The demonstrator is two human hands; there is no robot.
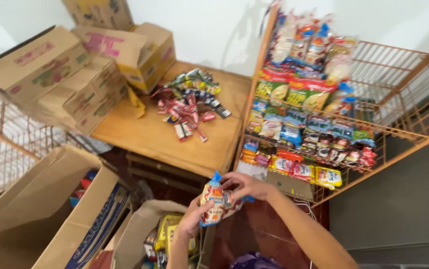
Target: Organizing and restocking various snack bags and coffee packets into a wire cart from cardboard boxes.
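While the big open cardboard box [40, 214] gaped at the far left beside a wire rack [0, 144], a stack of closed cartons [70, 69] leaned over the back corner of the wooden tabletop [144, 134], probably parked there to keep them off the floor. Further right, a loose heap of small snack sachets [187, 102] lay spread on the tabletop, within easy reach. Below the tabletop's near edge, a smaller open box [149, 234] showed yellow packets inside. Just to its right, the person's left hand [194, 216] was closed around the lower part of a small snack packet [214, 201] with a blue tied top, supporting it from underneath, while the right hand [246, 187] pinched its upper side with curled fingers, so both hands together kept the packet upright in mid-air, in front of the tabletop edge and apart from it. At the right stood an orange wire display rack [403, 119], its sloped shelves packed with rows of colourful packets [304, 94] facing outward so they could be seen, and its right half bare.
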